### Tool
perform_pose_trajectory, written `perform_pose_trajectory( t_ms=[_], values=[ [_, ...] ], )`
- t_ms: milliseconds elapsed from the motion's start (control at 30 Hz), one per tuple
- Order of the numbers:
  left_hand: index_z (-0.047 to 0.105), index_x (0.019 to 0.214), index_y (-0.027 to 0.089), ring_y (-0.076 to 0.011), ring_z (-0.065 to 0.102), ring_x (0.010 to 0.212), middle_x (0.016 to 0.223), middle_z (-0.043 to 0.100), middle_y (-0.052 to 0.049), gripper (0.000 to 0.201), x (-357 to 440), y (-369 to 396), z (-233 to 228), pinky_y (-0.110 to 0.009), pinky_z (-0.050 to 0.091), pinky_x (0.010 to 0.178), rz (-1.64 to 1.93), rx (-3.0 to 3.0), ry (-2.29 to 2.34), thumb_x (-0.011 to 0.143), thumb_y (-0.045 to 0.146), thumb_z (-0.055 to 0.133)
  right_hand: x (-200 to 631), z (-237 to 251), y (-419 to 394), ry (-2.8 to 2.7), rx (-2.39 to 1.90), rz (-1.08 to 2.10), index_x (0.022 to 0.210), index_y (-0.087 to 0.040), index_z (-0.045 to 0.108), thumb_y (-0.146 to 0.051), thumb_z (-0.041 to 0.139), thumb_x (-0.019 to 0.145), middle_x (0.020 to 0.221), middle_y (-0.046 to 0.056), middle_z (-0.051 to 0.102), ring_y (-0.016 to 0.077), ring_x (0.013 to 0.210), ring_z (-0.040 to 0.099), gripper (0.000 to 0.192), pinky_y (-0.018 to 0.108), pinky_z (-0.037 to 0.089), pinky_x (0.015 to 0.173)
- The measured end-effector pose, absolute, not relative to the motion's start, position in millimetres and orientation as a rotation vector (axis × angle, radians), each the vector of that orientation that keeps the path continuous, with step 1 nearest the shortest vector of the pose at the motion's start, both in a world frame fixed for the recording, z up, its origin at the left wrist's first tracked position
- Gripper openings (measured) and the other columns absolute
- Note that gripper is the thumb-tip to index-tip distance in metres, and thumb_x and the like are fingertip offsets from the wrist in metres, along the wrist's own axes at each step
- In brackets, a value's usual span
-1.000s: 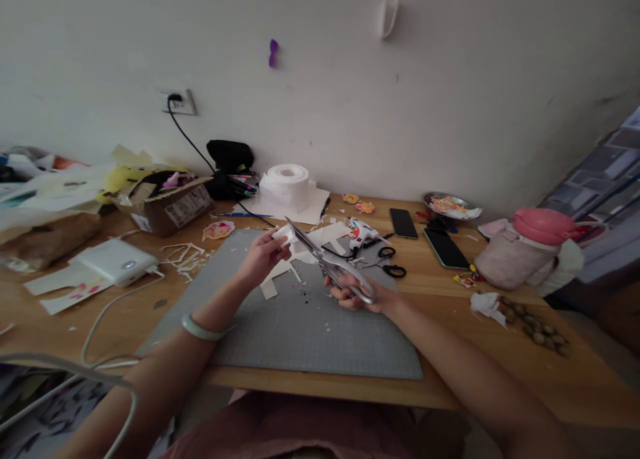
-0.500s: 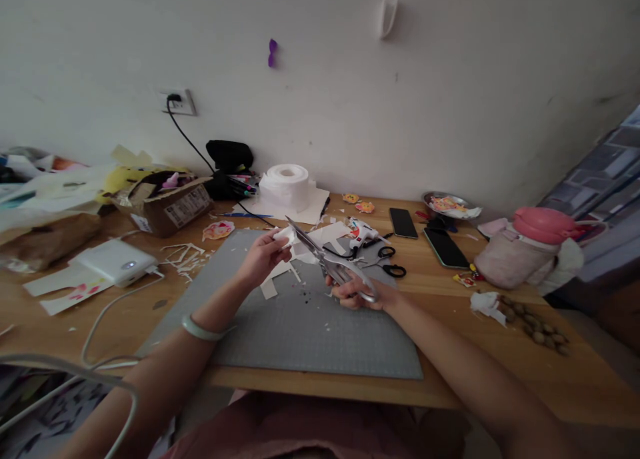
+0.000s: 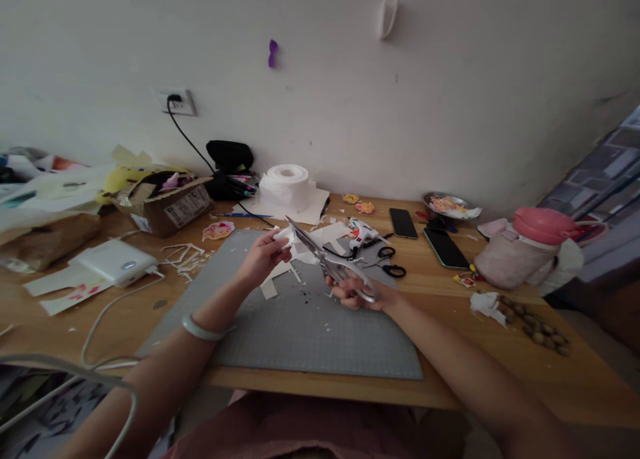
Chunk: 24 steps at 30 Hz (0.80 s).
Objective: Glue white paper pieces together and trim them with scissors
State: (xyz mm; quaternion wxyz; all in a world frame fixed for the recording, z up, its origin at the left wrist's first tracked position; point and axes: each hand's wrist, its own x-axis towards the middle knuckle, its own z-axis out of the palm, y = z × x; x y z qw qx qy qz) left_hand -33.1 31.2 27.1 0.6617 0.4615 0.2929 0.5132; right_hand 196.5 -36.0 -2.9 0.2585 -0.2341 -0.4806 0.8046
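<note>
My left hand (image 3: 267, 254) pinches a small white piece of paper (image 3: 286, 235) above the cutting mat (image 3: 300, 339). In my right hand (image 3: 355, 292) is a pair of large silver scissors (image 3: 330, 264), its fingers closed around the handles. The blades point up and left, right beside the white piece; whether they touch it I cannot tell. Beneath and behind the hands lie white card offcuts (image 3: 330, 234). A white glue gun (image 3: 361, 234) and black-handled scissors (image 3: 394, 270) rest just beyond my right hand.
A white paper roll (image 3: 285, 187) stands at the back. To the left are a cardboard box (image 3: 170, 206), a white power bank (image 3: 120, 262) and its cable. On the right are two phones (image 3: 446, 247), a metal bowl (image 3: 447, 204), a pink-lidded bottle (image 3: 525, 252) and small round brown fruits (image 3: 543, 329).
</note>
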Motion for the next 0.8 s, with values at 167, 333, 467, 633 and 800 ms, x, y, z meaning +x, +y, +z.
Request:
perform_pose_trajectory(
  t_ms=[167, 333, 467, 633, 800],
  values=[
    [0.054, 0.069, 0.015, -0.0054, 0.039, 0.043, 0.054, 0.048, 0.005, 0.020, -32.5, 31.0, 27.0, -0.022, 0.035, 0.045, 1.151, 1.056, 0.651, 0.058, 0.019, 0.070, 197.0, -6.5, -36.1, -1.290, -0.527, 2.183, 0.095, -0.017, 0.051, -0.052, 0.064, 0.073, 0.060, -0.009, 0.035, 0.0013, 0.041, 0.021, 0.044, 0.018, 0.010, 0.038],
    [0.054, 0.067, 0.015, -0.0059, 0.039, 0.044, 0.054, 0.047, 0.005, 0.019, -31.3, 30.8, 26.4, -0.022, 0.034, 0.044, 1.142, 1.097, 0.659, 0.059, 0.021, 0.070, 197.2, -6.9, -35.8, -1.291, -0.576, 2.197, 0.097, -0.018, 0.050, -0.044, 0.066, 0.074, 0.060, -0.010, 0.035, 0.0017, 0.042, 0.021, 0.038, 0.019, 0.011, 0.039],
    [0.055, 0.068, 0.015, -0.0063, 0.041, 0.045, 0.054, 0.047, 0.005, 0.021, -31.5, 31.2, 25.3, -0.022, 0.035, 0.045, 1.143, 1.126, 0.676, 0.058, 0.023, 0.072, 197.8, -8.4, -34.4, -1.275, -0.590, 2.207, 0.097, -0.018, 0.050, -0.045, 0.065, 0.076, 0.060, -0.010, 0.035, 0.0018, 0.042, 0.020, 0.038, 0.019, 0.010, 0.039],
    [0.057, 0.067, 0.015, -0.0063, 0.043, 0.044, 0.054, 0.049, 0.005, 0.024, -31.2, 29.9, 26.3, -0.022, 0.034, 0.044, 1.136, 1.156, 0.715, 0.056, 0.026, 0.074, 197.8, -9.1, -34.0, -1.257, -0.555, 2.229, 0.096, -0.017, 0.049, -0.057, 0.064, 0.072, 0.059, -0.010, 0.035, 0.0014, 0.042, 0.019, 0.049, 0.019, 0.009, 0.039],
    [0.057, 0.067, 0.015, -0.0071, 0.044, 0.043, 0.052, 0.048, 0.005, 0.023, -30.7, 28.3, 25.5, -0.021, 0.032, 0.042, 1.099, 1.195, 0.741, 0.058, 0.027, 0.074, 197.0, -6.1, -35.4, -1.246, -0.520, 2.240, 0.097, -0.017, 0.050, -0.059, 0.067, 0.068, 0.059, -0.010, 0.036, 0.0012, 0.042, 0.021, 0.054, 0.018, 0.010, 0.038]
  ],
)
